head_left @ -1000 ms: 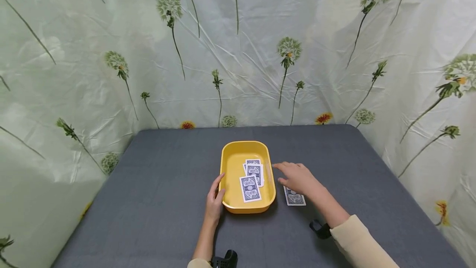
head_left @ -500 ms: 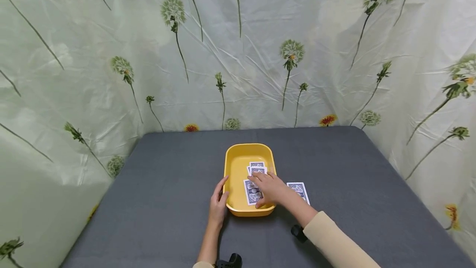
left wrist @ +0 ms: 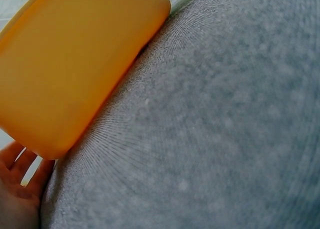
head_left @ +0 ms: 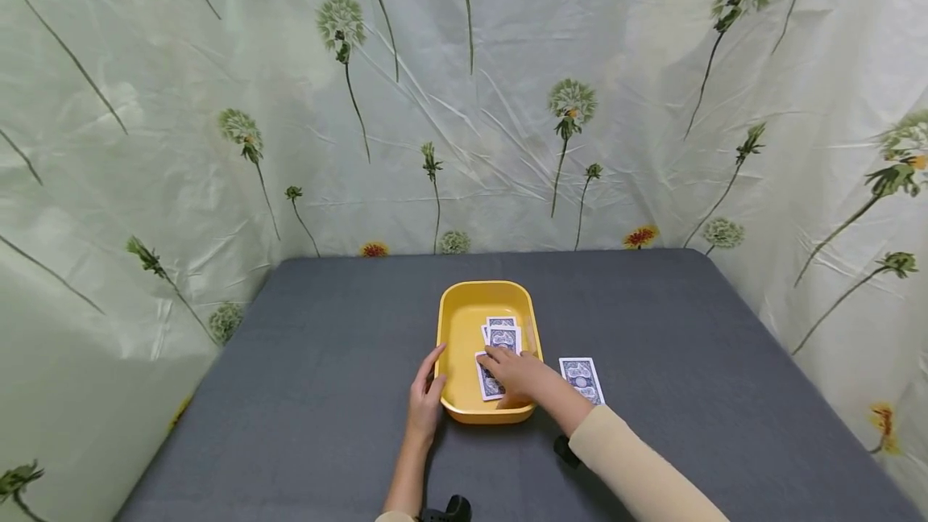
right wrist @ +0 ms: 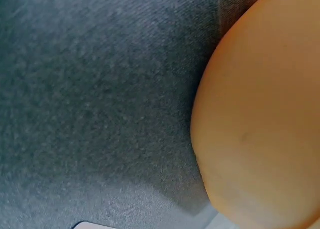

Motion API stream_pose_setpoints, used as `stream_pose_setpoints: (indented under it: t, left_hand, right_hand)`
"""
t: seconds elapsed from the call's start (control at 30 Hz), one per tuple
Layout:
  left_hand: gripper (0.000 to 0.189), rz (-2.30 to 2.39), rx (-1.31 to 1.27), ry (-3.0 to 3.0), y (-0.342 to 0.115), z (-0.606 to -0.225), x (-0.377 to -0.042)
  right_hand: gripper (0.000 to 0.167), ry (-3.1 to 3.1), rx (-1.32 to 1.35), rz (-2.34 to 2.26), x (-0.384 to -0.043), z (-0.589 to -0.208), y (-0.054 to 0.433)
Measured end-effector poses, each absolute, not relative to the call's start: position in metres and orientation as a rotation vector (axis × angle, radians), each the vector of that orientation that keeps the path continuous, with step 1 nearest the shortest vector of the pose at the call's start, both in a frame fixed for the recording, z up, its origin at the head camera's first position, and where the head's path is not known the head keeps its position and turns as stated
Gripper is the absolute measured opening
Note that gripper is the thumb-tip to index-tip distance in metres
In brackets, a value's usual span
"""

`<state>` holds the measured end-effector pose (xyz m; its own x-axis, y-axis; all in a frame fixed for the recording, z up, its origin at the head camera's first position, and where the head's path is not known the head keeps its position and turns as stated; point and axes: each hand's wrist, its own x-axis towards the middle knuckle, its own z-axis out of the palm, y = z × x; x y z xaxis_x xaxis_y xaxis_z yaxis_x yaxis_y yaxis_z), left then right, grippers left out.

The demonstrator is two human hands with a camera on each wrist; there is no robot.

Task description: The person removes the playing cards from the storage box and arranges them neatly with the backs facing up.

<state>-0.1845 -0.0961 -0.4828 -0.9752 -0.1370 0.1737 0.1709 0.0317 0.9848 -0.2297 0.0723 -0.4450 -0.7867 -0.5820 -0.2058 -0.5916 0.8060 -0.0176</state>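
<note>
A yellow plastic tray (head_left: 453, 304) stands on the dark cloth-covered table, with several blue-backed playing cards (head_left: 503, 336) lying face down inside. My left hand (head_left: 423, 401) rests against the tray's left wall; its fingers are extended along the yellow side (left wrist: 75, 64) in the left wrist view. Reaching over the right rim, my right hand (head_left: 518, 377) has its fingers and thumb spread above the nearest card (head_left: 488, 381), fingertips at that card's upper edge. The hand covers part of this card, and no card shows lifted. The right wrist view does not show the hand.
Another face-down playing card (head_left: 580, 379) lies on the table (head_left: 674, 345) to the right of the tray, and a light card edge (right wrist: 95, 226) shows in the right wrist view. A floral curtain (head_left: 478, 103) hangs behind the table.
My right hand has moved left from above the card on the table to inside the tray, then lowered slightly over the nearest card. The left hand stays at the tray's wall.
</note>
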Motion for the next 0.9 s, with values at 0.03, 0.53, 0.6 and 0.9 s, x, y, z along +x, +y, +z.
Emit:
stream_pose_setpoints:
  t: [0.03, 0.53, 0.6, 0.9]
  left_hand:
    - [0.046, -2.043, -0.034, -2.08, -0.096, -0.483, -0.184]
    - [0.046, -2.035, -0.004, -2.092, -0.097, -0.482, -0.184]
    - [0.046, -2.035, 0.001, -2.092, -0.097, -0.482, -0.184]
    - [0.046, -2.024, 0.014, -2.125, -0.095, -0.48, -0.184]
  right_hand:
    - [0.074, 2.788, -0.912, 0.058, -0.229, -0.445, 0.072]
    - [0.071, 2.777, -0.834, -0.044, -0.234, -0.445, 0.065]
    - [0.07, 2.767, -0.811, -0.037, -0.235, -0.444, 0.064]
    - [0.07, 2.751, -0.762, -0.01, -0.238, -0.443, 0.064]
